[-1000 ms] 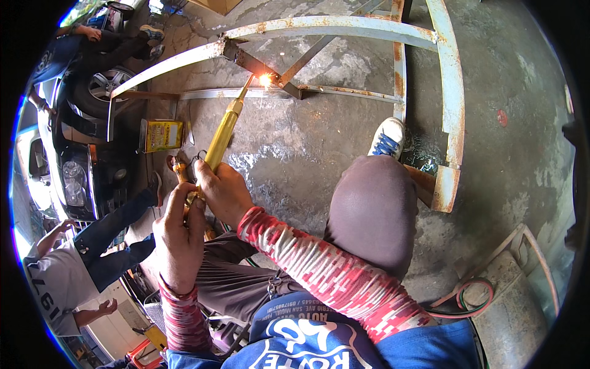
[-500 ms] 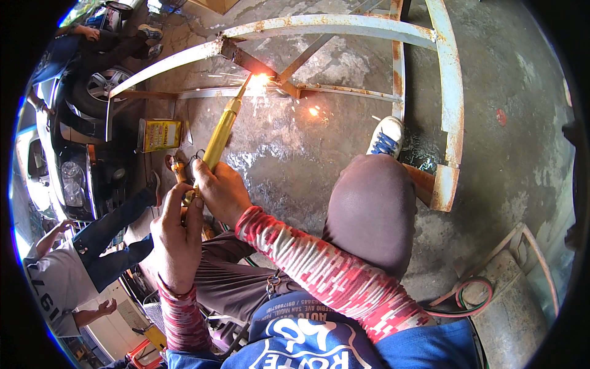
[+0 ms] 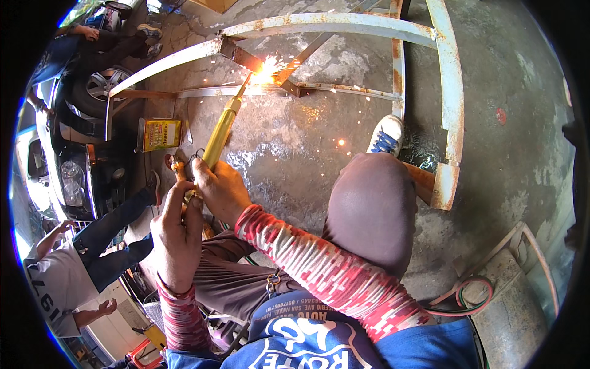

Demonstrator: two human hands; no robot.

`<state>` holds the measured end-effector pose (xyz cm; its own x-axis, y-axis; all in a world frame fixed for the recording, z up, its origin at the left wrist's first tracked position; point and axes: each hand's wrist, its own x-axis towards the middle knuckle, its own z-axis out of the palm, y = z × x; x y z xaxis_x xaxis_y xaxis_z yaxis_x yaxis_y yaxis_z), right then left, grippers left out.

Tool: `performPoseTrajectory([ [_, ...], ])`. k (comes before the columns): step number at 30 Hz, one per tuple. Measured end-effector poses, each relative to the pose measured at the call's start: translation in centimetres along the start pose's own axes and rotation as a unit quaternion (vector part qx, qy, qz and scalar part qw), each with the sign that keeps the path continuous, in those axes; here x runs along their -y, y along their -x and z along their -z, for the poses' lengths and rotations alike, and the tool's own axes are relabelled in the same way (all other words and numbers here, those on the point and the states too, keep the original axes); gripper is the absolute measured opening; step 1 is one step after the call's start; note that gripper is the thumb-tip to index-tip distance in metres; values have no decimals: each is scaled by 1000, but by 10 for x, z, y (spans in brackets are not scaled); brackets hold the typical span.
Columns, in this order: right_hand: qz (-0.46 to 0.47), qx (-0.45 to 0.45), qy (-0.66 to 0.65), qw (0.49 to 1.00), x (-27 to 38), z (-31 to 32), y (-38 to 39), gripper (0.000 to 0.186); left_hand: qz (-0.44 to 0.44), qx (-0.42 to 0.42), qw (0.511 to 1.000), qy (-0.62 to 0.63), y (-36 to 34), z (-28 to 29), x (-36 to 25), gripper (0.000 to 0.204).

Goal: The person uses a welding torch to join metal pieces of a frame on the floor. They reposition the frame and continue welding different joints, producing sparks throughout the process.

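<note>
My right hand [image 3: 221, 194] is closed on a brass cutting torch [image 3: 219, 136], whose tip points up and away at a rusty crossbar [image 3: 239, 54] on a pale, rusted metal frame [image 3: 329, 21]. A bright burst of sparks [image 3: 269, 72] hides the exact spot at the tip. Below and left of it, my left hand [image 3: 177, 240] is closed on the valve end of the same torch, fingers pinched near the knobs. My bent knee [image 3: 369, 215] is to the right, and my white shoe [image 3: 386, 135] stands by the frame.
A car [image 3: 77, 178] is at the left, with one person's legs [image 3: 114, 246] below it and another person [image 3: 61, 52] above. A yellow can [image 3: 161, 135] stands near the frame. A cardboard box [image 3: 209, 3] is at the top. A cylinder [image 3: 501, 301] and hoses [image 3: 467, 286] lie lower right.
The sparks at the torch tip have grown much larger and brighter, with bits flying out over the floor. My hands, the torch and the frame have hardly moved.
</note>
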<state>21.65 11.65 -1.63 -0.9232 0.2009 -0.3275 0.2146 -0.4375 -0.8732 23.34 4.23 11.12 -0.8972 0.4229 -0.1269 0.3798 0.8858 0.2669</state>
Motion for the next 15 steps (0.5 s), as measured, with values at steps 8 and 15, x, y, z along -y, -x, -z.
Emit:
performPoseTrajectory([
  [8,-63,-5,-59,996,0,-1,2,64,-47,-32,998,-6,-1,-5,3,20],
  [15,-44,-1,-29,999,4,3,2,59,-50,-30,998,-24,-2,-7,9,20],
])
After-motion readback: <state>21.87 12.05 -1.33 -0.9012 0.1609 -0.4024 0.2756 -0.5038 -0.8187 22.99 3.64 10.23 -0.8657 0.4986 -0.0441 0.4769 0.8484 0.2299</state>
